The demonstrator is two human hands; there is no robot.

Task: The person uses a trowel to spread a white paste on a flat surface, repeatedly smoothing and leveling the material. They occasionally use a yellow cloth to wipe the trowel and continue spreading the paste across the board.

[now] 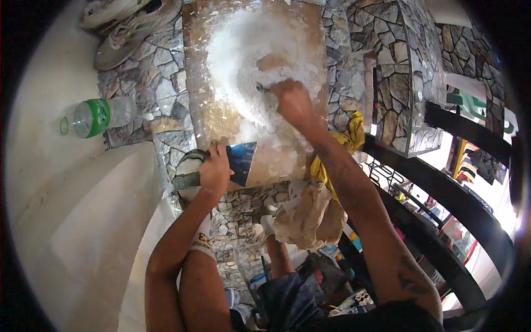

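A brown board (276, 166) lies before me, its upper part coated with white powder (238, 50). My right hand (293, 102) is closed over the powdered area. A small dark tip (261, 87) pokes out from its fingers, but the rest of what it holds is hidden. Near the board's front left corner, my left hand (214, 169) is closed at the edge of a dark blue glossy sheet (241, 160), which lies over the board. Just left of that hand is a greenish strap-like item (188, 166), partly covered.
A clear bottle with a green label (99, 117) lies at left. Shoes (130, 33) sit at the far left. A torn paper sack (310, 218) and yellow plastic (354, 133) hang by the board's near right. Black curved railing bars (442, 188) run along the right. Stone-patterned surfaces (160, 72) surround the board.
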